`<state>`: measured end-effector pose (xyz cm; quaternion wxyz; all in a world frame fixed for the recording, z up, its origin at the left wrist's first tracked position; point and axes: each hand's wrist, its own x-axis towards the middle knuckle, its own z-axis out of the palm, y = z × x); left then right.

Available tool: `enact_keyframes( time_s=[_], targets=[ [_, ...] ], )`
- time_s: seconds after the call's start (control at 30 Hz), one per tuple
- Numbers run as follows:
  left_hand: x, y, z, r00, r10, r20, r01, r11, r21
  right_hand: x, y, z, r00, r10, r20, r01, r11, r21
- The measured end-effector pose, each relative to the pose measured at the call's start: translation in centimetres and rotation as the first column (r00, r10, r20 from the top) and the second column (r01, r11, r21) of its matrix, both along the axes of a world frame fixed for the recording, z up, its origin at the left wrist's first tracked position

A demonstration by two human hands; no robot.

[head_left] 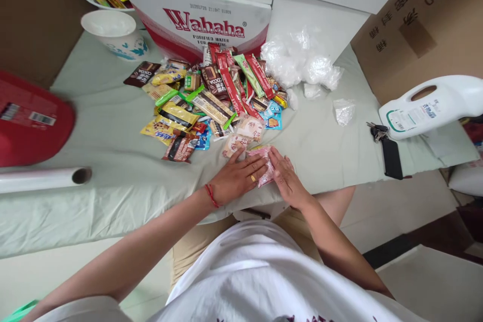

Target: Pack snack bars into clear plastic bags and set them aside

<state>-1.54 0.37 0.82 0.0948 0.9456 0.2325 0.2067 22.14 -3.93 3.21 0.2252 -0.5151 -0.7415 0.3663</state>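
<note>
A pink plastic packet (266,176) lies near the front edge of the cloth-covered table, partly hidden under my hands. Flat across its left part rests my left hand (237,176), fingers stretched out, with a ring and a red string bracelet. Against the packet's right side lies my right hand (287,177), its fingers straight. Two pale wrapped cakes with reddish print, one wrapped cake (234,144) by my left fingertips and another wrapped cake (250,127) behind it, border the snack pile (211,95). That pile mixes biscuits, cocoa packets and red and green sticks.
Behind the pile stands a Wahaha carton (204,25), with crumpled clear wrap (302,60) to its right. A paper cup (116,35), red container (33,115) and film roll (45,178) are at left. A white bottle (426,105), keys (378,131) and black phone-like object (392,158) lie right.
</note>
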Motion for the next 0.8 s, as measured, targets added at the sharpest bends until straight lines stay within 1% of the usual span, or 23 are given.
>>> enact_keyframes(
  time_s=[0.07,0.13,0.2,0.23,0.27,0.3,0.33,0.37,0.43,0.5,0.53,0.57,0.6,0.63,0.67,0.7,0.73,0.8],
  targets=[
    [0.3,0.3,-0.4,0.999,0.008,0.038,-0.008,1.000,0.005,0.8,0.1,0.4,0.991,0.006,-0.131,-0.013,0.998,-0.056],
    [0.5,0.5,-0.3,0.994,0.049,0.102,-0.046,0.998,-0.039,1.9,0.4,0.9,0.965,0.005,-0.262,-0.036,0.992,-0.117],
    [0.6,0.5,0.5,0.977,0.108,0.181,-0.081,0.985,-0.151,2.9,0.5,1.3,0.935,0.020,-0.354,-0.082,0.983,-0.162],
    [0.6,0.5,1.1,0.964,0.143,0.223,-0.089,0.967,-0.237,3.2,0.6,1.4,0.925,0.029,-0.378,-0.099,0.981,-0.164],
    [0.6,0.5,1.8,0.947,0.181,0.265,-0.084,0.937,-0.340,3.4,0.7,1.5,0.921,0.031,-0.389,-0.099,0.983,-0.154],
    [0.8,0.4,2.5,0.927,0.224,0.302,-0.067,0.889,-0.453,3.4,0.7,1.5,0.921,0.017,-0.389,-0.076,0.988,-0.135],
    [1.0,0.3,3.2,0.903,0.274,0.332,-0.042,0.824,-0.565,3.3,0.7,1.5,0.925,-0.011,-0.379,-0.035,0.993,-0.114],
    [1.3,0.2,3.7,0.874,0.335,0.353,-0.017,0.746,-0.666,3.1,0.6,1.6,0.931,-0.050,-0.362,0.014,0.995,-0.100],
    [2.3,0.0,4.1,0.794,0.490,0.361,0.024,0.567,-0.823,2.5,0.4,1.7,0.939,-0.129,-0.320,0.099,0.989,-0.110],
    [3.7,-0.2,4.0,0.683,0.652,0.329,0.096,0.367,-0.925,1.9,0.2,1.9,0.932,-0.191,-0.308,0.139,0.974,-0.180],
    [4.4,-0.3,3.8,0.630,0.716,0.301,0.156,0.264,-0.952,1.6,0.0,2.1,0.919,-0.226,-0.324,0.152,0.959,-0.240],
    [5.2,-0.4,3.6,0.588,0.762,0.270,0.222,0.169,-0.960,1.5,-0.2,2.2,0.893,-0.274,-0.357,0.164,0.937,-0.308],
    [6.0,-0.5,3.5,0.563,0.791,0.240,0.280,0.090,-0.956,1.4,-0.4,2.3,0.856,-0.331,-0.398,0.176,0.909,-0.378],
    [6.7,-0.5,3.4,0.551,0.807,0.213,0.321,0.031,-0.946,1.4,-0.6,2.5,0.810,-0.391,-0.436,0.186,0.878,-0.441],
    [7.5,-0.5,3.5,0.548,0.814,0.195,0.347,-0.009,-0.938,1.6,-0.7,2.6,0.763,-0.448,-0.465,0.197,0.847,-0.494],
    [8.3,-0.4,3.6,0.558,0.808,0.188,0.366,-0.036,-0.930,2.0,-0.9,2.8,0.719,-0.500,-0.483,0.209,0.818,-0.535],
    [9.1,-0.2,3.7,0.576,0.794,0.194,0.380,-0.050,-0.924,2.6,-1.0,3.0,0.683,-0.542,-0.489,0.223,0.793,-0.567],
    [10.7,0.3,3.6,0.650,0.722,0.238,0.410,-0.069,-0.910,4.7,-0.7,3.5,0.629,-0.618,-0.472,0.279,0.746,-0.605]
  ],
)
